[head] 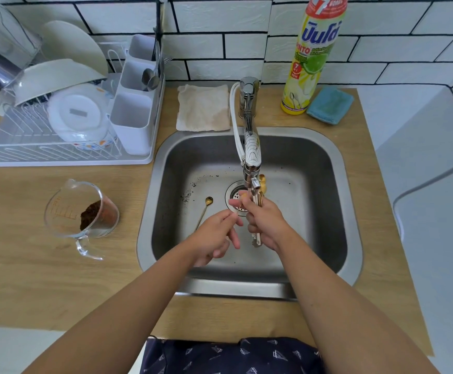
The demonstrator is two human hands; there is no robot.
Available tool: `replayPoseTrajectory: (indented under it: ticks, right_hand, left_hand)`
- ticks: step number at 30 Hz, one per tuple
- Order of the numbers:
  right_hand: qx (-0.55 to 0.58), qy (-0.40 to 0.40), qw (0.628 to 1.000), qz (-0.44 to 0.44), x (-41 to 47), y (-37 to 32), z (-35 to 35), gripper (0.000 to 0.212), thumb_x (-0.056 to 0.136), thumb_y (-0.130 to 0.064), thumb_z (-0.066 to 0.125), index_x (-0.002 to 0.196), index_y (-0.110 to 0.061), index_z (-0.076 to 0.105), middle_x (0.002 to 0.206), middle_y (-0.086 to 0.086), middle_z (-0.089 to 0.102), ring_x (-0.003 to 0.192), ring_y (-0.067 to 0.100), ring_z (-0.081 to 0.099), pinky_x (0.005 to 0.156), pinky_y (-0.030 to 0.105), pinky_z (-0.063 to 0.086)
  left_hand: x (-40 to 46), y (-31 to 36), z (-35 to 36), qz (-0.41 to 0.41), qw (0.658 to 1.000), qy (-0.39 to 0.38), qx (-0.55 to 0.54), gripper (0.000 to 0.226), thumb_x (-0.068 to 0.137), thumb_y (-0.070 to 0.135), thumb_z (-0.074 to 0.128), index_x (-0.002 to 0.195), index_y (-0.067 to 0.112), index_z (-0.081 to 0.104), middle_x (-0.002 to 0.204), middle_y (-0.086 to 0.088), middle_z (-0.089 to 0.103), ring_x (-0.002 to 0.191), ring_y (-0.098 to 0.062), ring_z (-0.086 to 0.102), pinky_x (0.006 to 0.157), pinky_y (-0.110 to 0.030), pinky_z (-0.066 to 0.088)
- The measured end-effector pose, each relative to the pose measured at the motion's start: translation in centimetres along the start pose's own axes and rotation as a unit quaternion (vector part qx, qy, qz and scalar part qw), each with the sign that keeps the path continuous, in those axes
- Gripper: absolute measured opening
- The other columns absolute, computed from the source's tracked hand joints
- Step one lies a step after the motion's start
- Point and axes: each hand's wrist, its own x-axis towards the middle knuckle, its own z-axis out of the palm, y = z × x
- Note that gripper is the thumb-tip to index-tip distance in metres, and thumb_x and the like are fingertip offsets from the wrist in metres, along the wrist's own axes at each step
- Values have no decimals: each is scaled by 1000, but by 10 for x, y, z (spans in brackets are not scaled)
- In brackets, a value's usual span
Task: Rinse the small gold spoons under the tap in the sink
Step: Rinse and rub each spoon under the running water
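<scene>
Spoons [257,209] stand near-upright in right hand [267,224], bowls toward tap [252,147].

The wooden tabletop [44,279] held a dish rack [58,155], a measuring jug [82,217] (brown grounds inside) and a folded cloth [203,107]. A detergent bottle [314,58] stood touching a blue sponge [330,105].

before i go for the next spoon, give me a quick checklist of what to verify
1. Bunch of gold spoons secure in the right hand: ok, fingers curled round the handles.
2. Bunch placed under the tap spout: ok, bowls sit right at the outlet.
3. Water running: cannot tell, no clear stream shows.
4. Left hand free: cannot tell, its fingertips are at the bunch, grip unclear.
5. Loose gold spoon reachable: ok, it lies on the sink floor left of the drain, unobstructed.
6. Sink floor clean: not ok, dark specks near the loose spoon.
</scene>
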Motion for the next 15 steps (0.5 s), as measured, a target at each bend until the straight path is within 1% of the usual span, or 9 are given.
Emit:
replayPoseTrajectory:
  ticks: [1, 2, 3, 5, 7, 9, 12, 13, 15]
  right_hand:
    - [17, -11, 1000, 1, -1, 0, -1, 21, 103, -27, 61, 120, -15, 66, 105, 0, 79, 44, 4, 27, 40, 18, 28]
    - [29, -9, 1000, 1, -2, 0, -1, 19, 100, -25, 66, 116, -14, 68, 101, 0, 79, 45, 4, 28, 40, 18, 28]
    - [31, 2, 1000, 2, -2, 0, -2, 19, 97, -26, 70, 111, -13, 69, 96, 1, 78, 45, 4, 29, 40, 18, 28]
    - [8, 33, 999, 4, -2, 0, -2, 22, 94, -29, 75, 105, -11, 69, 89, 1, 79, 44, 6, 28, 40, 20, 27]
    - [-27, 55, 998, 7, 0, 2, -1, 30, 94, -35, 74, 104, -7, 71, 90, 2, 81, 43, 7, 27, 40, 21, 27]
    - [-30, 67, 997, 9, 2, 4, -1, 34, 97, -39, 69, 106, -6, 71, 92, 0, 81, 41, 7, 26, 39, 21, 26]
    - [39, 50, 998, 10, 2, 7, -3, 24, 102, -35, 62, 102, -12, 72, 98, 1, 81, 41, 5, 23, 38, 20, 24]
    - [50, 40, 998, 6, 1, 7, -3, 19, 101, -31, 64, 97, -16, 75, 90, -2, 78, 41, 5, 23, 38, 20, 24]
    - [29, 31, 999, -10, 0, 7, -4, 6, 93, -23, 76, 89, -19, 74, 67, -8, 61, 43, 5, 25, 39, 21, 24]
  left_hand:
    - [-1, 2, -5, -22, 996, -32, -85, 35, 108, 42, 39, 113, 13, 58, 62, -4, 56, 30, -8, 25, 34, -17, 20]
    - [-2, 2, -11, -37, 989, -62, -131, 36, 107, 44, 41, 116, 14, 59, 62, -2, 50, 31, -6, 24, 34, -16, 18]
    - [-3, 2, -15, -44, 986, -82, -139, 38, 106, 46, 42, 119, 15, 60, 63, 0, 46, 33, -5, 24, 35, -17, 17]
    - [-5, 1, -20, -39, 992, -87, -77, 40, 106, 48, 42, 122, 17, 60, 65, 1, 44, 38, -8, 31, 40, -19, 23]
    - [-5, 1, -17, -33, 998, -62, 11, 37, 106, 47, 41, 119, 19, 61, 67, 1, 49, 46, -12, 48, 46, -21, 38]
    - [-1, 4, -12, -34, 998, -36, 36, 33, 108, 43, 40, 114, 19, 61, 67, 0, 54, 51, -17, 61, 50, -25, 50]
    - [2, 8, -8, -26, 999, -12, 29, 31, 109, 39, 38, 111, 17, 60, 64, 0, 54, 44, -17, 57, 42, -23, 46]
    - [3, 9, -6, -21, 999, -9, 28, 32, 109, 39, 38, 111, 15, 60, 64, 0, 55, 42, -15, 53, 39, -21, 42]
    - [5, 10, -3, -15, 1000, -6, 25, 33, 109, 38, 37, 111, 13, 58, 63, 0, 55, 39, -14, 49, 37, -20, 38]
